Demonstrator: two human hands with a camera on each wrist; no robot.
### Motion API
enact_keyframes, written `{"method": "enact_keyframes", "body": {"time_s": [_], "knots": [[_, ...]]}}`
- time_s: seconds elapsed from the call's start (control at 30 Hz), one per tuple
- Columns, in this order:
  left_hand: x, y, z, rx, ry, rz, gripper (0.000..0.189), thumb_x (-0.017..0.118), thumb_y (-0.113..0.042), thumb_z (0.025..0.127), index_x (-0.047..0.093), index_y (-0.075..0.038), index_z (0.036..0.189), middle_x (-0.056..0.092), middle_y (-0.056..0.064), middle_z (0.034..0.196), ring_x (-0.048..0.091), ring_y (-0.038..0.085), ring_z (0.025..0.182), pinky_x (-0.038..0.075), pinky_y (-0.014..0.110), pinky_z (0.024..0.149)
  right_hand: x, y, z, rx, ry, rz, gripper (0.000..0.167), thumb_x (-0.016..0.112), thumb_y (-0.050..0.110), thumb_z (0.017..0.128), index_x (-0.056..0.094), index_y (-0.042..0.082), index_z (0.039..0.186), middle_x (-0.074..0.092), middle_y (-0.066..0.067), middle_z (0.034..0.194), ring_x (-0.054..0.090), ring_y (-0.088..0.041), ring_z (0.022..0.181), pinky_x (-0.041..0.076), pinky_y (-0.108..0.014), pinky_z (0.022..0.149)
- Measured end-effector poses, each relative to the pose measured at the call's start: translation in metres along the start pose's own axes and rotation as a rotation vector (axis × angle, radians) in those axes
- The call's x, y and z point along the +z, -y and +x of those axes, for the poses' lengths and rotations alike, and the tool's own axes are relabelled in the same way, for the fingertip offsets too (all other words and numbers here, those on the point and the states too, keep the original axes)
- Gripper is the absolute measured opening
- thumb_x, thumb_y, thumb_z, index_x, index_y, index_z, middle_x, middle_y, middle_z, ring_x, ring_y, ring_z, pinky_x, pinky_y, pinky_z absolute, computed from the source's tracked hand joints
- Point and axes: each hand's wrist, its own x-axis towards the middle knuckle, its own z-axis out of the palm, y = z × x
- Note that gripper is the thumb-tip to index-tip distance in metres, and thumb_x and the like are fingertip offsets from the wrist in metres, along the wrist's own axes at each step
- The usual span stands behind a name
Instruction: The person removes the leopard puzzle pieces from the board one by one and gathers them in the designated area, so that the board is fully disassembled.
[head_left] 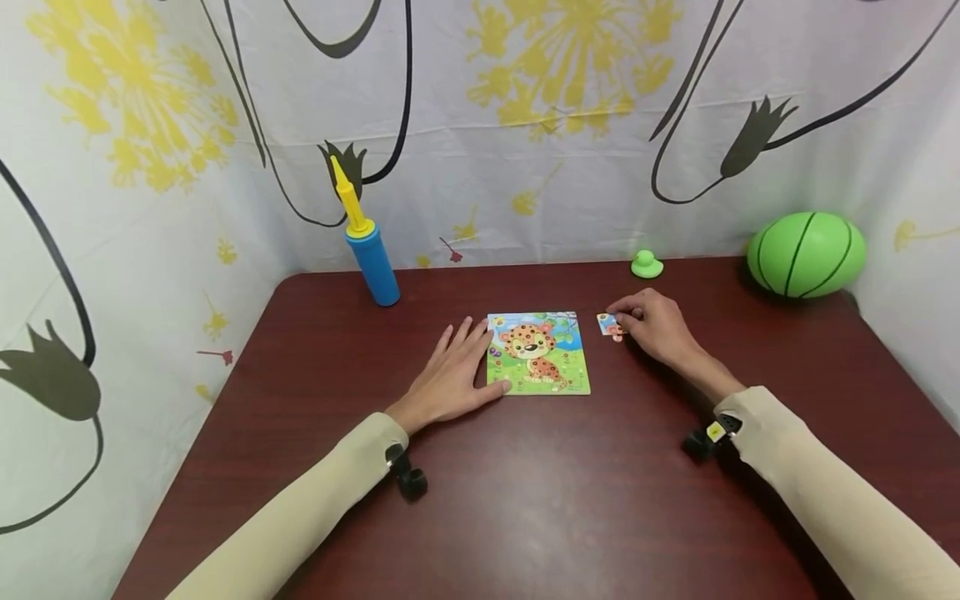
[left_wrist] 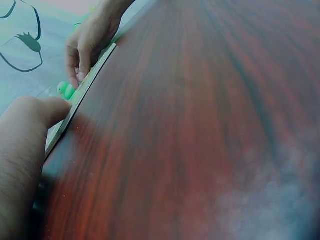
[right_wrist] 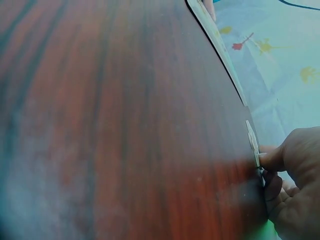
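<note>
A square jigsaw puzzle board (head_left: 546, 379) with a spotted leopard cub on a green and blue scene lies flat on the table. My left hand (head_left: 450, 372) rests at its left side, fingers spread and straight, the thumb touching the lower left edge. To the right of the board, my right hand (head_left: 658, 327) pinches the right side of a small puzzle piece (head_left: 606, 324) between thumb and fingers. That puzzle piece (right_wrist: 252, 142) shows edge-on in the right wrist view, low at the tabletop. Part of its picture is hidden by the fingers.
A blue pump (head_left: 377, 268) with a yellow handle stands at the back left of the dark red table (head_left: 517, 492). Along the back right are a green rubber duck (head_left: 647, 265) and a green ball (head_left: 806, 254). A patterned curtain (head_left: 442, 167) hangs behind.
</note>
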Motion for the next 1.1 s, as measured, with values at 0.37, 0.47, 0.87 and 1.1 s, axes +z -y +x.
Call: {"method": "enact_keyframes", "body": {"time_s": [0.37, 0.47, 0.87, 1.1], "knots": [[0.004, -0.004, 0.001, 0.010, -0.014, -0.017, 0.103, 0.053, -0.077, 0.101, 0.029, -0.010, 0.175, 0.017, 0.006, 0.185, 0.006, 0.031, 0.172, -0.002, 0.053, 0.137, -0.006, 0.002, -0.004, 0.065, -0.009, 0.017, 0.024, 0.064, 0.007, 0.110, 0.078, -0.005, 0.125, 0.069, -0.025, 0.117, 0.065, -0.038, 0.099, 0.047, -0.047, 0.080], [0.004, -0.003, 0.002, 0.012, -0.021, -0.016, 0.103, 0.051, -0.078, 0.101, 0.029, -0.010, 0.175, 0.017, 0.006, 0.185, 0.006, 0.031, 0.172, -0.002, 0.053, 0.137, -0.008, 0.003, -0.002, 0.082, -0.011, 0.026, 0.026, 0.063, 0.009, 0.110, 0.077, -0.005, 0.126, 0.069, -0.026, 0.122, 0.064, -0.038, 0.101, 0.047, -0.048, 0.082], [0.000, 0.001, 0.000, -0.015, -0.018, 0.001, 0.102, 0.053, -0.076, 0.101, 0.030, -0.009, 0.175, 0.018, 0.006, 0.184, 0.008, 0.032, 0.171, 0.000, 0.054, 0.137, -0.003, 0.026, 0.013, 0.076, 0.039, 0.129, 0.026, 0.064, 0.013, 0.112, 0.077, -0.001, 0.130, 0.068, -0.018, 0.119, 0.061, -0.029, 0.082, 0.048, -0.032, 0.066], [0.001, 0.001, 0.001, -0.004, -0.022, 0.003, 0.102, 0.054, -0.076, 0.101, 0.031, -0.009, 0.175, 0.019, 0.006, 0.184, 0.008, 0.032, 0.171, 0.000, 0.054, 0.137, 0.007, 0.038, 0.021, 0.078, 0.100, 0.169, 0.026, 0.064, 0.014, 0.112, 0.076, 0.001, 0.131, 0.064, -0.016, 0.110, 0.062, -0.027, 0.064, 0.052, -0.034, 0.059]]}}
